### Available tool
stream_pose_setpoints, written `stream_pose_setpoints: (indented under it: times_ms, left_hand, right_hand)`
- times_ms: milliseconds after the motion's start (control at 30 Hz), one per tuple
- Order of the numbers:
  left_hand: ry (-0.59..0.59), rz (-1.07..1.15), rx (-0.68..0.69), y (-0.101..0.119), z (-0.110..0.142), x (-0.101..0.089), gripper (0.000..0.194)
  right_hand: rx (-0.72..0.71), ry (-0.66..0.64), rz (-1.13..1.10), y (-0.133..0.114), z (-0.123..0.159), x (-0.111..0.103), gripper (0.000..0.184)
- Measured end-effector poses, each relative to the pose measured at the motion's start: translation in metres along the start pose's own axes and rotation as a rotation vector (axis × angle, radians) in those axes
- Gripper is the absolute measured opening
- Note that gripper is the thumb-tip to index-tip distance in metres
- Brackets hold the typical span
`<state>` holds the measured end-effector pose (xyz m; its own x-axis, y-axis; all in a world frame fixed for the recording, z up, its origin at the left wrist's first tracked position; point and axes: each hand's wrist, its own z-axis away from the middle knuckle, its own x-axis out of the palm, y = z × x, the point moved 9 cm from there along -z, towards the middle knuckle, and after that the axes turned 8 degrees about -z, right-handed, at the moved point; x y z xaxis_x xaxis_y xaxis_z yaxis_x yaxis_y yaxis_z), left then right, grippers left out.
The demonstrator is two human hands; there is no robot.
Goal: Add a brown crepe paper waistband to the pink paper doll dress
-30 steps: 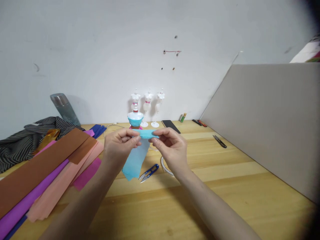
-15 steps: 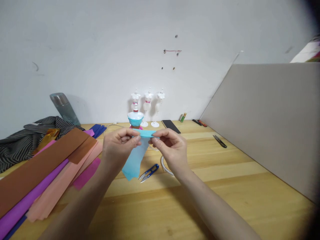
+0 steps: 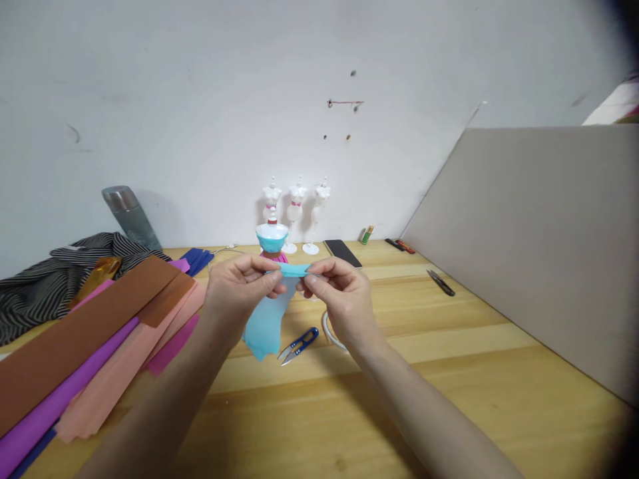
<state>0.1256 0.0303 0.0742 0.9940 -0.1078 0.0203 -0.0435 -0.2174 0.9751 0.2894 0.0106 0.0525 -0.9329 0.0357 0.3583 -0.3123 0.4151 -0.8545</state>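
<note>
Between my two hands a narrow light-blue strip (image 3: 294, 269), folded and looking like crepe paper, is stretched level above the table. My left hand (image 3: 244, 279) pinches its left end between thumb and forefinger. The right end is pinched the same way by my right hand (image 3: 339, 283). Behind and below lies a wider light-blue crepe paper piece (image 3: 265, 326); I cannot tell whether it joins the strip. Blue-handled thread snips (image 3: 301, 342) lie near it. A white ring-shaped roll (image 3: 329, 330) is partly hidden by my right hand. Just beyond stands a small mannequin (image 3: 272, 236) dressed in light blue.
Three small white mannequins (image 3: 296, 199) stand by the wall. Left are coloured paper strips (image 3: 94, 326), a striped cloth (image 3: 44, 279) and a leaning bottle (image 3: 130, 213). A phone (image 3: 342, 253), a small green bottle (image 3: 367, 235) and dark snips (image 3: 440, 283) lie rightward, before a grey panel (image 3: 539, 233).
The strip between my fingers has been folded narrower and sits slightly lower, showing more of the mannequin's pink base. Both hands keep their pinch on it.
</note>
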Motion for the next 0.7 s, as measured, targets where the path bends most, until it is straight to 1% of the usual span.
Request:
stream_pose_setpoints:
  times_ms: [100, 233, 400, 533, 633, 700]
  left_hand:
    - [-0.01, 0.011, -0.015, -0.003, -0.001, 0.0, 0.016]
    - [-0.022, 0.038, -0.069, -0.008, -0.001, 0.001, 0.02]
    - [-0.026, 0.06, -0.16, -0.015, -0.003, 0.001, 0.025]
    - [-0.008, 0.032, -0.155, -0.015, -0.004, -0.001, 0.023]
    - [0.022, 0.007, -0.129, -0.013, -0.003, -0.003, 0.021]
    - [0.022, -0.007, -0.113, -0.013, -0.003, -0.002, 0.02]
  right_hand:
    - [0.044, -0.023, -0.066, 0.003, -0.001, 0.001, 0.015]
    - [0.144, -0.072, -0.111, 0.01, -0.002, 0.005, 0.017]
    - [0.225, -0.072, -0.146, 0.014, -0.002, 0.006, 0.019]
    - [0.192, -0.059, -0.093, 0.013, -0.003, 0.005, 0.019]
    - [0.114, -0.018, -0.016, 0.007, -0.003, 0.002, 0.018]
    - [0.055, 0.022, 0.045, 0.002, -0.002, -0.001, 0.016]
